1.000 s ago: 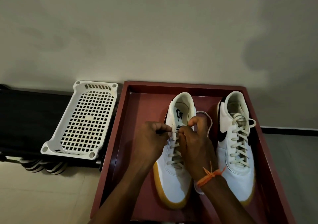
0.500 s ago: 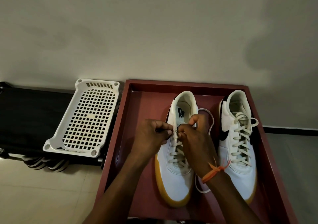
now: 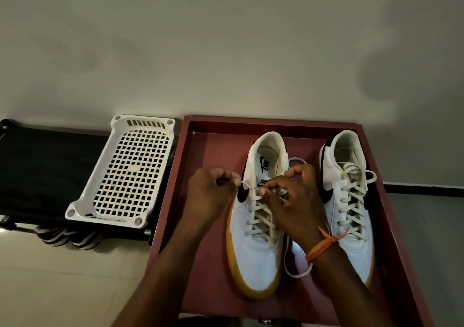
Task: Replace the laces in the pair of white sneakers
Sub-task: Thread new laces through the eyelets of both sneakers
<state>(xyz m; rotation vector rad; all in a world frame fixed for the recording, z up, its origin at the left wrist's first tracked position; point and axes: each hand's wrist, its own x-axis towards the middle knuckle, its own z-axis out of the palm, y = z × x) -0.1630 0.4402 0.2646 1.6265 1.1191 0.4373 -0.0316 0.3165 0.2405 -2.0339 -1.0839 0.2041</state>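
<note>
Left sneaker [image 3: 256, 256] lies in the red tray [image 3: 200, 226], directly under both your hands. Your left hand [image 3: 211, 193] pinches the lace end [image 3: 244, 184] at its top eyelet; your right hand [image 3: 293, 201] grips the lace [image 3: 258, 209] over the tongue. Right sneaker [image 3: 351, 201] sits just beside, laced.

My left hand [image 3: 212, 191] now sits further left of the left sneaker [image 3: 258, 216] than a second ago, when its knuckles were against the tongue. It pinches the lace end [image 3: 244, 183], which is now drawn out through the top left eyelet, and a short taut length shows between fingers and shoe; earlier no lace was visible there. The black swoosh on the sneaker's left side is now uncovered. My right hand [image 3: 293, 201] has shifted slightly right and lower, fingers spread over the upper lacing, thumb and forefinger raised above the tongue.
</note>
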